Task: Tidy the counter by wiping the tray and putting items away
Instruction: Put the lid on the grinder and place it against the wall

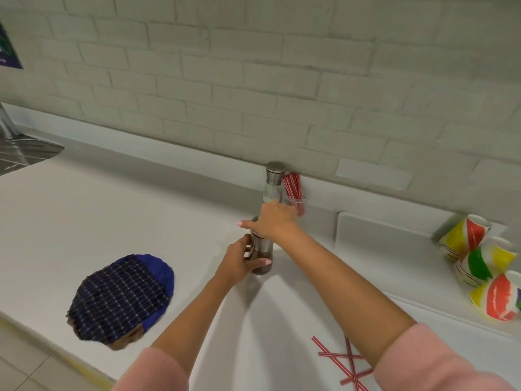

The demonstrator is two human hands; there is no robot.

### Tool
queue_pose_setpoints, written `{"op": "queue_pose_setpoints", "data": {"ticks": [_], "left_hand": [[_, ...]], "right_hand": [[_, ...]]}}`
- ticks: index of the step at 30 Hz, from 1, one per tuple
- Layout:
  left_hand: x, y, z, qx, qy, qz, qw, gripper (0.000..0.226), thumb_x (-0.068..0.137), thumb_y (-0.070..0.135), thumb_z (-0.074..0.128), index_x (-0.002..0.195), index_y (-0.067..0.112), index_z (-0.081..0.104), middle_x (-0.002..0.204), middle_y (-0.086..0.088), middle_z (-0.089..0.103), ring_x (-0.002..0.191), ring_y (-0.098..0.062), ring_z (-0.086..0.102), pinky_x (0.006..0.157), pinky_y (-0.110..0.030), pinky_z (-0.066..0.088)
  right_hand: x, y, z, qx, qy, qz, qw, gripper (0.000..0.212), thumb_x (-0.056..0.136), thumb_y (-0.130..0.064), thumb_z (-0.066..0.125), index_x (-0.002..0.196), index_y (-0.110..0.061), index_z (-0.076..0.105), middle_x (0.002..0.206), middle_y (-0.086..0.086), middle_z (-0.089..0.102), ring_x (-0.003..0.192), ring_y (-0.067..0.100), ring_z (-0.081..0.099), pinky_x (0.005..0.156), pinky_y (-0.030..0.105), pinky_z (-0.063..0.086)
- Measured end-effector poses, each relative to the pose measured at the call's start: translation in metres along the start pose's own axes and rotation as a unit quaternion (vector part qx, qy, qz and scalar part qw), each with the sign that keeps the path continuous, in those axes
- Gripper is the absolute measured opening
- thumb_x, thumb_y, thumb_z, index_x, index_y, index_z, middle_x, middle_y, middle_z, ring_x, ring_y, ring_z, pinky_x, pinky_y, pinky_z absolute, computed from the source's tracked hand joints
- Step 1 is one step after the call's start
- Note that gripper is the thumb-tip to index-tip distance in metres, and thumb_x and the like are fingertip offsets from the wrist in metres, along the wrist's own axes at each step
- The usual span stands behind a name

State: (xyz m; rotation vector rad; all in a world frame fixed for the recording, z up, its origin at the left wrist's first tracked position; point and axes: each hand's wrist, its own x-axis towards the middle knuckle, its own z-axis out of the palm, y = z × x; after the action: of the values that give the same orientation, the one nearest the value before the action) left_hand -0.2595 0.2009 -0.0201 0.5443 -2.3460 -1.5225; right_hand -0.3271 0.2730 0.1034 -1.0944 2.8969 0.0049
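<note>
Two steel-and-glass grinders stand near the middle of the white counter. My left hand [239, 262] grips the nearer grinder [261, 253], which holds dark contents. My right hand [272, 220] reaches past it and closes on the base of the farther grinder [273, 182] by the wall. A glass of red-striped straws [294, 194] stands just right of that grinder. Several loose red-striped straws [348, 362] lie crossed near the front edge, partly under my right sleeve. A dark checked cloth [121, 297] lies bunched at front left. A white tray [375, 238] sits at right.
A stack of colourful paper cups [485, 266] lies on its side at the far right. A steel sink drainer [22, 153] is at the far left. A brick wall backs the counter [112, 210]. The floor shows at bottom left.
</note>
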Motion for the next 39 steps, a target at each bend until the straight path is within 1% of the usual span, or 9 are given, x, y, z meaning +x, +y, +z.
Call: {"op": "queue_pose_setpoints", "data": {"ticks": [7, 11, 15, 19, 21, 26, 31, 35, 39], "left_hand": [[0.001, -0.002, -0.001, -0.004, 0.002, -0.001, 1.000, 0.046, 0.066, 0.025, 0.082, 0.102, 0.026, 0.053, 0.088, 0.019, 0.058, 0.081, 0.003, 0.055, 0.058, 0.004, 0.042], [0.001, -0.004, 0.002, 0.005, 0.010, 0.004, 1.000, 0.059, 0.067, 0.028, 0.082, 0.117, 0.020, 0.052, 0.100, 0.014, 0.056, 0.086, -0.006, 0.054, 0.057, -0.002, 0.042], [0.005, -0.006, -0.001, 0.007, 0.002, 0.010, 1.000, 0.061, 0.066, 0.027, 0.083, 0.117, 0.012, 0.053, 0.106, 0.007, 0.059, 0.090, -0.012, 0.057, 0.059, -0.001, 0.044], [0.008, -0.009, -0.004, -0.011, -0.009, 0.001, 1.000, 0.053, 0.062, 0.022, 0.086, 0.105, 0.013, 0.056, 0.091, 0.011, 0.060, 0.078, -0.004, 0.059, 0.057, 0.004, 0.043], [0.011, -0.010, -0.006, -0.013, -0.023, -0.005, 1.000, 0.051, 0.060, 0.021, 0.086, 0.101, 0.010, 0.058, 0.093, 0.005, 0.063, 0.077, -0.005, 0.061, 0.056, 0.002, 0.044], [0.017, -0.007, -0.013, 0.009, -0.062, 0.007, 0.998, 0.061, 0.056, 0.029, 0.088, 0.107, 0.015, 0.057, 0.104, 0.003, 0.064, 0.080, -0.003, 0.060, 0.057, -0.006, 0.045], [0.020, -0.008, -0.017, 0.012, -0.073, 0.038, 0.997, 0.075, 0.054, 0.037, 0.088, 0.120, 0.022, 0.054, 0.105, 0.006, 0.063, 0.083, -0.003, 0.059, 0.063, -0.007, 0.045], [0.024, -0.018, -0.017, 0.006, -0.090, 0.048, 0.995, 0.062, 0.049, 0.049, 0.085, 0.099, 0.030, 0.053, 0.094, 0.014, 0.063, 0.085, -0.006, 0.061, 0.069, -0.017, 0.053], [0.031, -0.033, -0.015, 0.032, -0.156, 0.074, 0.984, 0.070, 0.042, 0.055, 0.086, 0.096, 0.035, 0.047, 0.103, 0.005, 0.061, 0.094, -0.015, 0.061, 0.080, -0.036, 0.056]], "right_hand": [[0.004, 0.016, -0.027, 0.020, -0.138, -0.137, 0.981, 0.067, 0.074, -0.036, 0.077, 0.132, -0.014, 0.051, 0.136, 0.006, 0.053, 0.118, 0.027, 0.055, 0.093, 0.037, 0.050], [0.004, 0.015, -0.019, 0.082, -0.092, -0.068, 0.990, 0.053, 0.073, -0.054, 0.072, 0.083, -0.004, 0.059, 0.093, 0.012, 0.067, 0.064, 0.029, 0.065, 0.052, 0.029, 0.050], [0.004, 0.017, -0.013, 0.112, -0.082, 0.004, 0.990, 0.061, 0.068, -0.068, 0.066, 0.063, -0.008, 0.054, 0.048, 0.006, 0.060, 0.039, 0.020, 0.064, 0.043, 0.022, 0.049], [0.004, 0.019, -0.028, 0.061, -0.157, -0.042, 0.985, 0.082, 0.067, -0.051, 0.078, 0.133, -0.012, 0.048, 0.125, 0.009, 0.059, 0.088, 0.027, 0.068, 0.069, 0.029, 0.053], [0.003, 0.018, -0.031, 0.079, -0.165, -0.073, 0.980, 0.078, 0.068, -0.034, 0.082, 0.136, -0.022, 0.045, 0.139, 0.003, 0.048, 0.099, 0.029, 0.067, 0.080, 0.034, 0.056], [0.002, 0.015, -0.029, 0.122, -0.141, -0.027, 0.982, 0.065, 0.067, -0.032, 0.083, 0.122, -0.011, 0.057, 0.119, 0.009, 0.062, 0.079, 0.030, 0.072, 0.072, 0.036, 0.060], [-0.002, 0.004, -0.009, 0.119, -0.037, 0.075, 0.989, 0.053, 0.069, -0.060, 0.069, 0.075, -0.009, 0.054, 0.088, 0.009, 0.067, 0.058, 0.023, 0.060, 0.052, 0.030, 0.052], [0.001, 0.009, -0.018, 0.140, -0.123, 0.069, 0.980, 0.088, 0.062, -0.057, 0.078, 0.128, -0.014, 0.041, 0.128, 0.006, 0.050, 0.098, 0.025, 0.056, 0.070, 0.033, 0.049], [0.011, 0.000, -0.026, 0.098, -0.159, 0.033, 0.982, 0.071, 0.063, -0.033, 0.084, 0.121, -0.014, 0.048, 0.116, 0.005, 0.051, 0.081, 0.019, 0.051, 0.050, 0.022, 0.039]]}}
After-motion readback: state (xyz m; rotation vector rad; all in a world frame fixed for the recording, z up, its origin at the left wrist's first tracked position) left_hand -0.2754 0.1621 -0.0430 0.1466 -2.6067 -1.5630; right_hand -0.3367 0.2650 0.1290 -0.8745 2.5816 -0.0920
